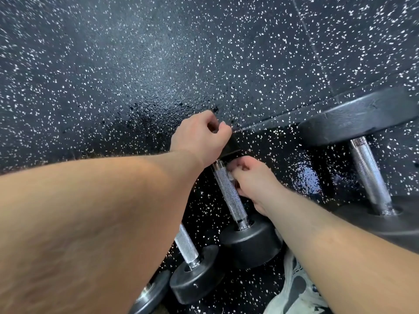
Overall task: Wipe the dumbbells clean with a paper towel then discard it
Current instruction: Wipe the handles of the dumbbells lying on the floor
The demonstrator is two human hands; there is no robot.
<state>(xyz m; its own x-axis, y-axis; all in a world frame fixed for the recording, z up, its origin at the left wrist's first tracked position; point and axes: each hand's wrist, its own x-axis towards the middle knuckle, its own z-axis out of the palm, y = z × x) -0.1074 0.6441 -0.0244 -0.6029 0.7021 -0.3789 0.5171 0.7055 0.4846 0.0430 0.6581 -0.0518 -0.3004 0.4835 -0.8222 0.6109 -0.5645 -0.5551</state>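
Paper towel, white, crumpled: my right hand pinches it against the black-ended steel dumbbell; my left hand grips its far head.

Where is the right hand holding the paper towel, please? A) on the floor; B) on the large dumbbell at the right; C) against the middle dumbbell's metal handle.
C: the right hand presses the white paper towel against the middle dumbbell, on its knurled handle.

Present: four black round-headed dumbbells with knurled chrome handles; two bare hands, left hand and right hand; one white paper towel scrap; one pale grey shoe.
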